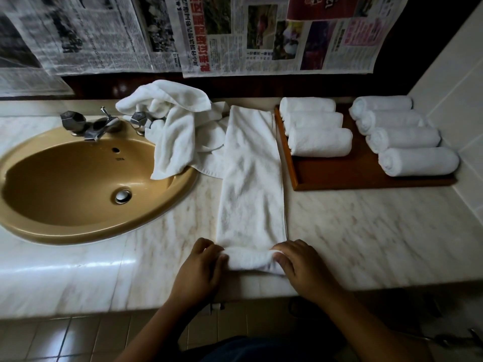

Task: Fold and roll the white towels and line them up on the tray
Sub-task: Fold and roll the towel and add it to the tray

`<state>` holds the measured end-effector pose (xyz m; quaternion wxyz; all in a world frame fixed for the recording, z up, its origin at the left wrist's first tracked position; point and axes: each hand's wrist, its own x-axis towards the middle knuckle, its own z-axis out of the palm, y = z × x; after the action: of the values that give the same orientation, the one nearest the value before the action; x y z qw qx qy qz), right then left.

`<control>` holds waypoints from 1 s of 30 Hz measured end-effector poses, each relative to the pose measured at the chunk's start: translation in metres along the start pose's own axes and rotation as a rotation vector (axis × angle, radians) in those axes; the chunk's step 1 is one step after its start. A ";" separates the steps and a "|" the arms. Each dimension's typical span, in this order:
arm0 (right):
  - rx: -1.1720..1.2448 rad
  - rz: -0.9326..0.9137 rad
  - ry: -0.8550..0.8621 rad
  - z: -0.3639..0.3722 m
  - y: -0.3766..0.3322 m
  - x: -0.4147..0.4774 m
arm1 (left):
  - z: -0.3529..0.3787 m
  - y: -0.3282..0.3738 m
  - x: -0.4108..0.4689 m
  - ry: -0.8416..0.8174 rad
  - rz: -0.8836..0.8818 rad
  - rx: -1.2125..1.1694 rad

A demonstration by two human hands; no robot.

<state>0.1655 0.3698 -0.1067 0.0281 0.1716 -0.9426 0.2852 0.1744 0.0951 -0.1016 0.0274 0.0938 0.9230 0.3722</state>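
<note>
Head view: both hands, left (201,267) and right (300,265), gripped the rolled near end of the folded towel (252,184) on the counter (366,239). Seven rolled towels (320,141) lay on the tray (339,176).

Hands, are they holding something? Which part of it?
Yes. The left hand and right hand both grip the folded white towel at its near end, one at each side of the small roll begun there.
</note>
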 end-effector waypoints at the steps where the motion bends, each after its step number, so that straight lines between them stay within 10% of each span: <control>1: 0.021 0.023 0.003 0.000 0.000 0.002 | 0.000 0.001 0.003 0.005 -0.009 0.016; 10: 0.010 0.156 0.133 0.006 -0.011 0.013 | -0.005 0.016 0.015 0.025 -0.103 0.104; 15: -0.069 -0.031 0.301 0.015 -0.010 0.004 | 0.003 0.006 -0.003 0.096 0.150 0.112; 30: -0.130 -0.173 0.099 0.018 0.014 -0.015 | -0.006 -0.011 -0.006 0.000 0.247 0.291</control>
<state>0.1755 0.3752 -0.1315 0.1103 0.2360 -0.9381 0.2283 0.1781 0.0827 -0.1050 -0.0323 0.2093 0.9485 0.2355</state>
